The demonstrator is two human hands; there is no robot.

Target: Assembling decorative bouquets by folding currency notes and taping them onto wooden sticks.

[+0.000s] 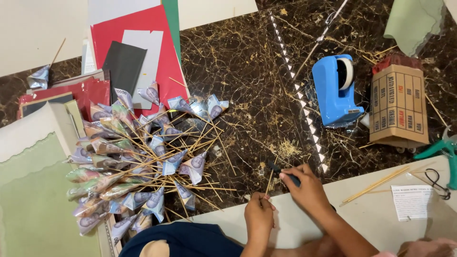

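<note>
Hands point(259, 214) point(307, 190) pinch skewer point(269, 182), perhaps beside white sheet's edge point(381, 214).

The green-handled tool point(445, 154) is cut off at the right edge; the small dark object point(285, 173) stays mostly hidden in the right hand point(307, 190)

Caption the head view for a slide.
Both hands, left hand and right hand, work a skewer beside cone-tipped sticks.

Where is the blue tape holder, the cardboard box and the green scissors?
blue tape dispenser point(333, 97): head view, on the middle of its blue body.
cardboard box point(398, 104): head view, on the middle of its printed top face.
green scissors point(440, 150): head view, on the green handle at the right edge.
</note>
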